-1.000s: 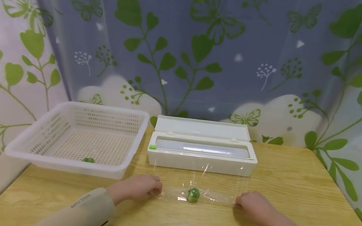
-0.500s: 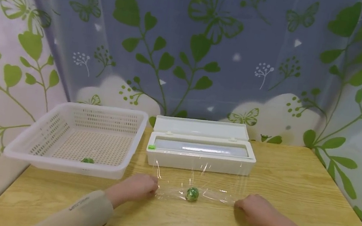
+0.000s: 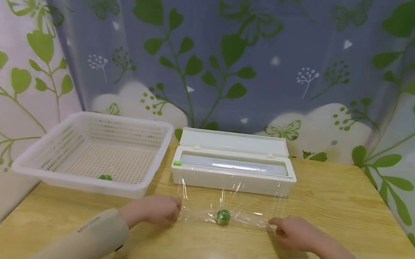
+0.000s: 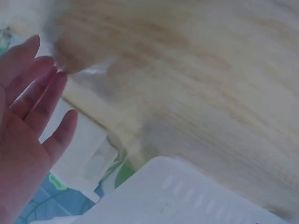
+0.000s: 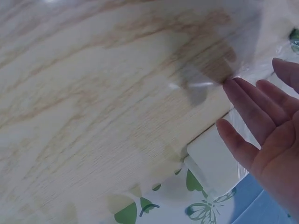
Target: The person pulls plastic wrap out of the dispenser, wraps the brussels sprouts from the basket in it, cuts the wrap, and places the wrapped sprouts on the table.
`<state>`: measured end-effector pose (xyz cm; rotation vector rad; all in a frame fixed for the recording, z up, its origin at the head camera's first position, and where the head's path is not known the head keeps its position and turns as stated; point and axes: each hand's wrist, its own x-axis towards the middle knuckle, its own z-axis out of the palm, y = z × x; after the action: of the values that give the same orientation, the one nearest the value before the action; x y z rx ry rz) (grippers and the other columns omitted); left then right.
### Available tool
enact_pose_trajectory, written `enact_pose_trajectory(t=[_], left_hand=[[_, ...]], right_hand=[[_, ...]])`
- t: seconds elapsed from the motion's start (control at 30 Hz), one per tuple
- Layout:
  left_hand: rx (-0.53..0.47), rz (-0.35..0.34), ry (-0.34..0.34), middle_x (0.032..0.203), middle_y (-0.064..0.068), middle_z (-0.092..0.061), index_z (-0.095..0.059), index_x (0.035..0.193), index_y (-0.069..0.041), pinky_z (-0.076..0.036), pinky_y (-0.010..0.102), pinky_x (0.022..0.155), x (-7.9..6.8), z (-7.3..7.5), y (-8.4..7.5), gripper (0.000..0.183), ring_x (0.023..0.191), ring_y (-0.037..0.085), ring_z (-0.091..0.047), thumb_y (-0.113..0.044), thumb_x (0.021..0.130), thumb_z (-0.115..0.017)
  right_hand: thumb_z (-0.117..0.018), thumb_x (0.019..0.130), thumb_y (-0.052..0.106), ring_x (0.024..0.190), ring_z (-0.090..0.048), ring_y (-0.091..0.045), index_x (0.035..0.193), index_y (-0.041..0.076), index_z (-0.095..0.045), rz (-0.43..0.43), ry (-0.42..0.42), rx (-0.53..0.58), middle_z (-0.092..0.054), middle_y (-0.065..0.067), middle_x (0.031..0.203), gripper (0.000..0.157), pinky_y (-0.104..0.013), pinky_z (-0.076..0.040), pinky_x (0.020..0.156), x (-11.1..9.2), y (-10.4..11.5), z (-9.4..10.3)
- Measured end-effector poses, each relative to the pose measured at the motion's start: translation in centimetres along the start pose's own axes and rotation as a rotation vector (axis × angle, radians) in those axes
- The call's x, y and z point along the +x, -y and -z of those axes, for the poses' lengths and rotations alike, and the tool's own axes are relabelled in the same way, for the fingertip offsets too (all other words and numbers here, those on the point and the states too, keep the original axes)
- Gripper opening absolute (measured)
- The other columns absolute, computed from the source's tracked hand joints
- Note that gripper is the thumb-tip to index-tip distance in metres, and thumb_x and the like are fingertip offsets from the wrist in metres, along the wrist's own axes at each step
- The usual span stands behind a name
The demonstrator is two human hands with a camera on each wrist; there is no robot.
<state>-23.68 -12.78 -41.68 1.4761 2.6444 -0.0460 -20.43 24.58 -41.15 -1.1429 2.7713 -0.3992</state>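
Observation:
A sheet of clear plastic wrap (image 3: 248, 219) runs from the white wrap box (image 3: 232, 181) toward the person, its near part gathered into a band. Under or within that band sits a small round green ball (image 3: 223, 217), shiny; whether the film covers it fully I cannot tell. At the film's left end is the left hand (image 3: 159, 210), its fingertips (image 4: 58, 77) touching the film, fingers mostly straight in the left wrist view. The right hand (image 3: 296, 233) is at the right end with an extended finger on the film. Its thumb stands apart from the fingers in the right wrist view.
A white perforated basket (image 3: 20, 166) stands to the left, with another green ball (image 3: 105, 177) inside near its front wall. The wrap box's lid (image 3: 234, 141) is up, with the film roll (image 3: 234, 165) inside. A patterned curtain (image 3: 161, 64) hangs behind the wooden table (image 3: 180, 255).
The left hand has shifted slightly left from where it was a second ago. The right hand's fingers have straightened at the film's end. The ball stays nearly in place; the head view tilts slightly.

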Motion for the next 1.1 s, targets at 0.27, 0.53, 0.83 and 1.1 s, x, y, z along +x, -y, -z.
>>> enact_pose_trajectory(t=[0.27, 0.53, 0.83, 1.1], left_hand=[[-0.18, 0.105, 0.001, 0.073, 0.0, -0.055, -0.06, 0.075, -0.007, -0.042, 0.024, 0.058, 1.1, 1.0, -0.2, 0.006, 0.064, 0.009, -0.047, -0.012, 0.078, -0.059], [-0.162, 0.091, -0.029, 0.104, 0.004, -0.06, -0.062, 0.105, -0.005, -0.044, 0.026, 0.082, 3.7, 2.3, -2.4, 0.027, 0.094, 0.015, -0.056, -0.023, 0.085, -0.058], [-0.1, -0.001, -0.038, 0.104, -0.003, -0.057, -0.061, 0.107, -0.01, -0.043, 0.018, 0.079, 6.7, 2.8, -5.1, 0.032, 0.09, 0.007, -0.054, -0.03, 0.082, -0.061], [-0.142, 0.027, -0.024, 0.106, -0.003, -0.055, -0.062, 0.106, -0.01, -0.043, 0.016, 0.075, 7.4, 2.7, -5.4, 0.031, 0.089, 0.006, -0.054, -0.026, 0.081, -0.064]], right_hand=[[-0.059, 0.082, 0.007, 0.078, -0.06, -0.026, 0.1, -0.004, -0.058, -0.03, 0.021, 0.044, -0.062, -0.015, 0.091, 0.022, -0.035, -0.049, 0.063, 0.6, 0.5, 1.2], [-0.062, 0.08, 0.008, 0.078, -0.061, -0.021, 0.098, -0.001, -0.062, 0.031, -0.063, -0.055, -0.063, -0.01, 0.093, 0.02, -0.032, -0.049, 0.066, 2.6, 2.2, 1.1], [-0.065, 0.077, 0.009, 0.08, -0.059, -0.018, 0.095, 0.001, -0.063, 0.131, -0.107, -0.122, -0.063, -0.006, 0.09, 0.019, -0.029, -0.048, 0.067, 5.6, 4.7, 0.3], [-0.066, 0.074, 0.007, 0.076, -0.06, -0.014, 0.089, 0.003, -0.065, 0.168, -0.15, -0.127, -0.064, -0.003, 0.083, 0.016, -0.026, -0.048, 0.065, 7.0, 5.4, -0.3]])
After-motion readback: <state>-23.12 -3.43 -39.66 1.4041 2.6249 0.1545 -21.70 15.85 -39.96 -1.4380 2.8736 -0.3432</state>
